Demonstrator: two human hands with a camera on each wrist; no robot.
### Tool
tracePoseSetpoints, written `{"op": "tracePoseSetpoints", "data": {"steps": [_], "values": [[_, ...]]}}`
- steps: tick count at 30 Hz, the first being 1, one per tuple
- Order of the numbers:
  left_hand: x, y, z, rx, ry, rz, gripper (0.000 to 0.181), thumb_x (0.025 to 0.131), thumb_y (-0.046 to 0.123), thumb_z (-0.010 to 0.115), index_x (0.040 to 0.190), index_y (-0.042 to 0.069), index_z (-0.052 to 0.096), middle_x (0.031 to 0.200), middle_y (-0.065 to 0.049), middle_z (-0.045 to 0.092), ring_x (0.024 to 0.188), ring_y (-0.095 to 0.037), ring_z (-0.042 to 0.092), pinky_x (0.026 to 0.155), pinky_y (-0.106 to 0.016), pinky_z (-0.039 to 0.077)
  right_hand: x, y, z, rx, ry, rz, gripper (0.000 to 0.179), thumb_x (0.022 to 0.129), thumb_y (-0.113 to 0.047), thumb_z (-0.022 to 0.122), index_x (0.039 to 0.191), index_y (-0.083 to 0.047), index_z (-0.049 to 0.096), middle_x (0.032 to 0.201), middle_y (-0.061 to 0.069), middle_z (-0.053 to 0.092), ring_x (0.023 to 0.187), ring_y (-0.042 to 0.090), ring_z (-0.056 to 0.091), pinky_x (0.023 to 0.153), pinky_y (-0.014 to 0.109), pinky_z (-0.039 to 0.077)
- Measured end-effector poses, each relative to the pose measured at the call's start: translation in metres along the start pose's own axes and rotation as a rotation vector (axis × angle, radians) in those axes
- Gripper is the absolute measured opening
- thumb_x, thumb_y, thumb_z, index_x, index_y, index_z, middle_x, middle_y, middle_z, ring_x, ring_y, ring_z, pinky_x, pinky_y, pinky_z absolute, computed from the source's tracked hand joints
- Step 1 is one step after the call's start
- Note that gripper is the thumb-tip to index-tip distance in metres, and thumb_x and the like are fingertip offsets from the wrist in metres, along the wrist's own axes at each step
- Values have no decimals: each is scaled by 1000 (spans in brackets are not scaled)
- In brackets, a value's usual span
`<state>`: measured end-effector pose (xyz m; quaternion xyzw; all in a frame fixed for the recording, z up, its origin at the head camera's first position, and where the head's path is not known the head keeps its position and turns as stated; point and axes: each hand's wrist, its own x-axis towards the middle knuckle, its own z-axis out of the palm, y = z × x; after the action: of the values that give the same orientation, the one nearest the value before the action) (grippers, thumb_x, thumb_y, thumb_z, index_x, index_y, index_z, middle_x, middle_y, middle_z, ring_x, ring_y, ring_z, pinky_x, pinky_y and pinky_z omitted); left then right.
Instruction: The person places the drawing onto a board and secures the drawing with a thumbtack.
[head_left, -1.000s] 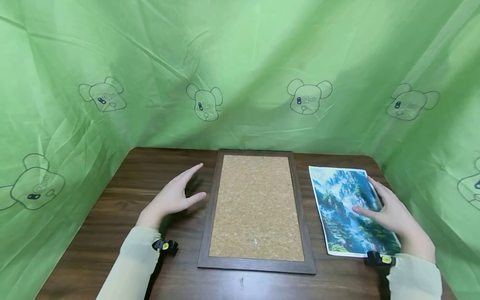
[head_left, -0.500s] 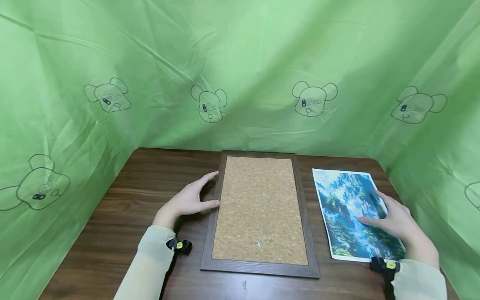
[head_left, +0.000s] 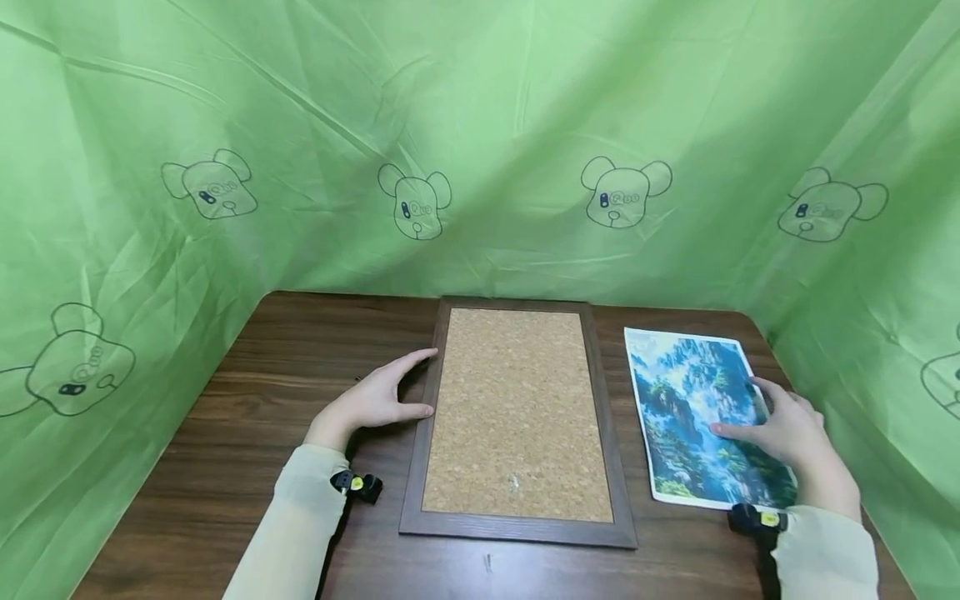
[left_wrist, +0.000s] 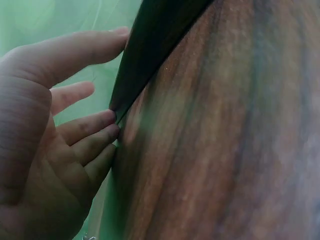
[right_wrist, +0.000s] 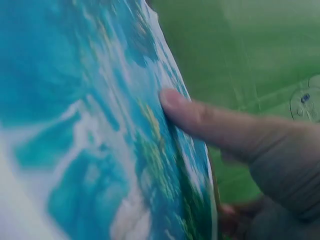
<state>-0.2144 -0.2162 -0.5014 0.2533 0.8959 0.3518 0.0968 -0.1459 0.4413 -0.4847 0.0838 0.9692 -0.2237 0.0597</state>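
Observation:
A cork board point(head_left: 521, 408) in a dark wooden frame lies flat in the middle of the wooden table. My left hand point(head_left: 371, 400) is beside it, thumb and index finger spread, their tips right at the frame's left side. In the left wrist view, the other fingertips point(left_wrist: 112, 130) also meet the dark edge. To the right lies a sheet printed with a blue waterfall landscape point(head_left: 690, 408). My right hand point(head_left: 795, 429) pinches its right edge: the thumb point(right_wrist: 175, 102) presses on the printed face while the fingers, partly hidden, bend round the edge.
Green cloth point(head_left: 510, 125) with bear-head drawings hangs at the back and both sides, close to the table's edges. A strip of wooden table point(head_left: 622, 450) separates the board from the print. A camera is strapped to each wrist.
My left hand has moved right, from beside the board up to its frame. My right hand's fingers have curled in at the print's edge, and the print has shifted slightly.

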Motion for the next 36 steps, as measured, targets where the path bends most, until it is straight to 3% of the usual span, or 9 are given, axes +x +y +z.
{"op": "tracePoseSetpoints", "data": {"steps": [3, 11, 18, 21, 25, 36], "values": [[0, 0, 0, -7, -17, -15, 98, 93, 48, 87, 173, 26, 34, 175, -7, 38, 160, -35, 38, 124, -63, 36, -1, -3, -1, 9, 10, 37, 137, 81, -69, 89, 169, 9, 19, 155, 54, 27, 139, 79, 18, 104, 91, 22], [1, -3, 0, -24, -30, -41, 99, 93, 50, 87, 173, 28, 33, 176, -7, 35, 161, -36, 34, 125, -65, 34, 1, -8, -5, -5, -30, 51, 128, 81, -69, 89, 164, 8, 32, 155, 53, 29, 135, 76, 32, 97, 86, 40], [1, -5, 0, -39, -31, -51, 103, 93, 53, 87, 174, 25, 31, 177, -9, 33, 162, -38, 32, 125, -67, 32, -3, -7, -9, 53, -35, 46, 88, 103, -46, 76, 163, 6, 37, 156, 52, 30, 135, 74, 35, 100, 84, 39], [1, -4, 1, -44, -29, -50, 103, 92, 52, 88, 174, 24, 31, 177, -9, 34, 161, -38, 32, 125, -67, 32, -5, -6, -11, 71, -33, 20, 81, 107, -40, 71, 164, 6, 37, 155, 52, 33, 132, 72, 39, 99, 82, 41], [1, 0, 0, -48, -25, -50, 103, 91, 49, 89, 173, 23, 33, 176, -9, 35, 161, -38, 33, 125, -66, 32, -7, -7, -15, 96, -32, 0, 79, 109, -39, 69, 164, 7, 35, 151, 52, 38, 124, 66, 48, 94, 78, 44], [0, -1, 0, -39, -35, -61, 100, 92, 49, 89, 172, 21, 36, 176, -11, 36, 162, -38, 32, 126, -66, 31, -11, -15, -20, 187, -15, 17, 74, 110, -33, 67, 167, 3, 35, 156, 49, 35, 120, 57, 52, 89, 67, 49]]}}
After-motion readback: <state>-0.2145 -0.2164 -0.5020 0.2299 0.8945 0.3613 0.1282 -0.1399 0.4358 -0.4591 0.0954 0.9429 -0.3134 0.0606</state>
